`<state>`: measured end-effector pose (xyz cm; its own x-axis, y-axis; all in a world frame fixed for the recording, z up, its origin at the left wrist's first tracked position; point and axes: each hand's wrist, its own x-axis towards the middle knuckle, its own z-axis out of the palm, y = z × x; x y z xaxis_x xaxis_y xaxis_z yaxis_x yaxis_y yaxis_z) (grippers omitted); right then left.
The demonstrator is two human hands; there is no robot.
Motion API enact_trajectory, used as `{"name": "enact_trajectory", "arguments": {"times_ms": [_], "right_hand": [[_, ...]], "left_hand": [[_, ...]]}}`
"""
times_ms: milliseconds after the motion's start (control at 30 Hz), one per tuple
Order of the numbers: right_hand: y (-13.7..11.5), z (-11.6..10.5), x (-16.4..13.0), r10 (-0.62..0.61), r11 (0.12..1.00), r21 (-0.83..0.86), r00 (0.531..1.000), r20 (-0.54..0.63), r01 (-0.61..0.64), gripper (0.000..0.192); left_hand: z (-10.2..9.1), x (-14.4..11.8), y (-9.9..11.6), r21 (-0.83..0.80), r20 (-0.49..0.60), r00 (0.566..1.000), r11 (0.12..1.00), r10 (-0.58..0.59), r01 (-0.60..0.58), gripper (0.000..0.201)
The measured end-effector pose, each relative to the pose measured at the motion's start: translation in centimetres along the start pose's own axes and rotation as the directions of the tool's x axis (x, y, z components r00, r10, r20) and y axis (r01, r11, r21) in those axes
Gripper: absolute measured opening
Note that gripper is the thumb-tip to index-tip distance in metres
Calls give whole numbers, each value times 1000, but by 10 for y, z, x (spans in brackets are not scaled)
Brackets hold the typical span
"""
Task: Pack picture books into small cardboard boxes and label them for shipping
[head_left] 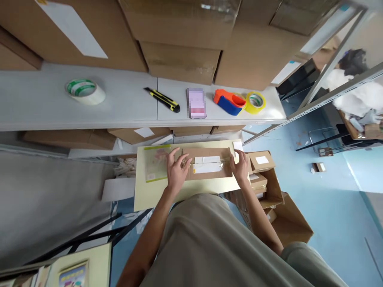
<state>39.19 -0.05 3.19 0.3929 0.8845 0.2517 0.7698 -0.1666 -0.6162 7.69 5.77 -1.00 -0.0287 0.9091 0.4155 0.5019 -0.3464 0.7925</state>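
Observation:
A flat brown cardboard package [209,152] lies on the small cream table [149,199] in front of me, with a white label [207,164] and shiny tape across its top. At its left end is my left hand [178,171], fingers spread and curved, the thumb side over the package's edge. My right hand [239,167] is at the opposite end, fingers apart, thumb by the edge. Whether either hand presses on the cardboard cannot be made out. A clear yellow-edged sleeve [155,163] lies left of the package, partly behind my left hand.
On the grey shelf [125,107] are a tape roll [95,95], a utility knife [163,99], a phone [196,103] and an orange-blue tape dispenser [229,101] with yellow tape [255,102]. Large cartons [179,59] stand behind. Open boxes [290,219] sit on the floor at right.

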Motion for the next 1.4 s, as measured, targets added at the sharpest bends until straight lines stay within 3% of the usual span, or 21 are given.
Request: {"name": "enact_trajectory", "arguments": {"times_ms": [133,233,300,400,500,600,700,800,900,1033,1233,1300,1400], "right_hand": [[-42,-17,94,-225,973,-70,973,-56,221,46],[-76,-14,172,-266,939,-207,961,71,275,53],[-92,-4,213,-198,922,-298,962,187,248,59],[-101,12,251,-58,918,-362,958,282,162,62],[-97,18,264,-21,938,-325,956,292,119,57],[-88,11,246,-32,975,-205,970,241,83,51],[-85,0,191,-60,997,65,973,223,46,58],[-97,-12,118,-136,878,475,922,363,-57,60],[-117,-18,59,-151,722,649,862,484,-238,60],[-132,-13,24,-122,685,650,828,547,-329,61],[-126,-5,21,-125,791,554,817,562,-261,64],[-122,-8,23,-153,826,520,803,576,-215,65],[-117,-20,28,-202,881,450,745,636,-145,62]], "left_hand": [[8,70,51,-37,53,977,978,205,-204,23],[30,125,92,-118,45,952,948,302,-295,24],[45,148,112,-132,45,936,930,350,-342,23],[55,159,127,-129,39,914,909,405,-397,24],[51,148,127,-147,56,915,910,399,-388,24],[38,125,121,-215,73,941,927,329,-307,23],[25,95,114,-325,74,975,930,207,-173,23],[16,62,110,-413,103,993,911,57,-10,24],[8,33,108,-432,119,992,897,-49,95,26],[-2,11,107,-405,108,989,904,-98,133,23],[-18,8,105,-352,178,982,928,-59,120,20],[-25,13,101,-364,189,977,916,-102,166,26],[-37,27,91,-483,230,943,814,-238,324,47]]}}
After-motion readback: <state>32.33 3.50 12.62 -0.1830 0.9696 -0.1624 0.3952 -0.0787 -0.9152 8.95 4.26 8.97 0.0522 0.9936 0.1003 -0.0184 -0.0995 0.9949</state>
